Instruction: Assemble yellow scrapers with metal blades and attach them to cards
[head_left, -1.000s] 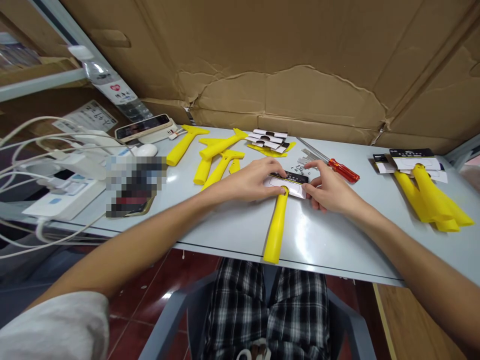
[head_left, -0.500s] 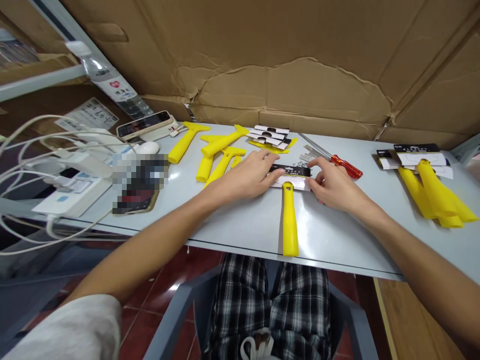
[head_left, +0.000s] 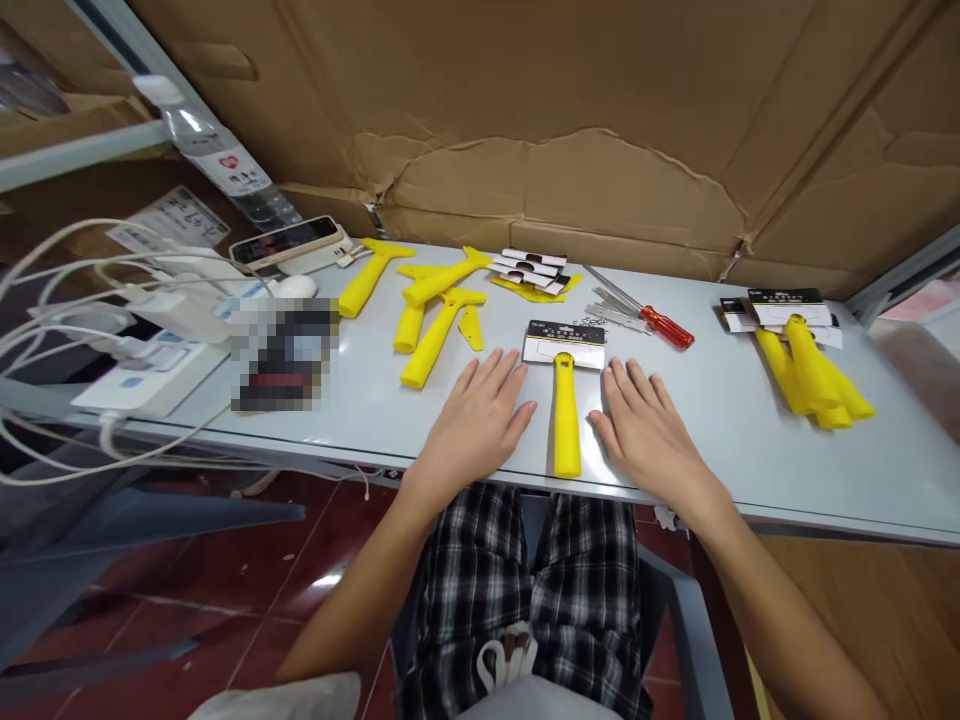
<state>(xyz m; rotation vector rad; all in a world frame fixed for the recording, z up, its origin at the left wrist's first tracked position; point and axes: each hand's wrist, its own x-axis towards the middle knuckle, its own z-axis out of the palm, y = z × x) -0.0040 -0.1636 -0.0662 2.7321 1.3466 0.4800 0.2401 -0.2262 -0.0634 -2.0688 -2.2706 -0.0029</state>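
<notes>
Holds nothing in either grip; rests left hand (head_left: 476, 422) and right hand (head_left: 651, 432) palm-down on the desk (head_left: 757, 445), flanking the yellow handle (head_left: 567, 425), with its long axis near to far, card (head_left: 546, 350) at the far end, and right hand marginally nearer

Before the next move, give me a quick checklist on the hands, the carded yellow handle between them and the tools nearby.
1. Left hand off the yellow handle: ok, palm down on the table, with a gap.
2. Right hand off the handle: ok, palm down too, with a gap.
3. Fingertips clear of the card: cannot tell, both hands reach close to its near corners.
4. Handle supported: ok, lying on the table, card at its far end.
5. Screwdriver apart from the card: ok, beyond it to the right.
6. Metal strips tidied: not ok, strewn beside the screwdriver.
</notes>
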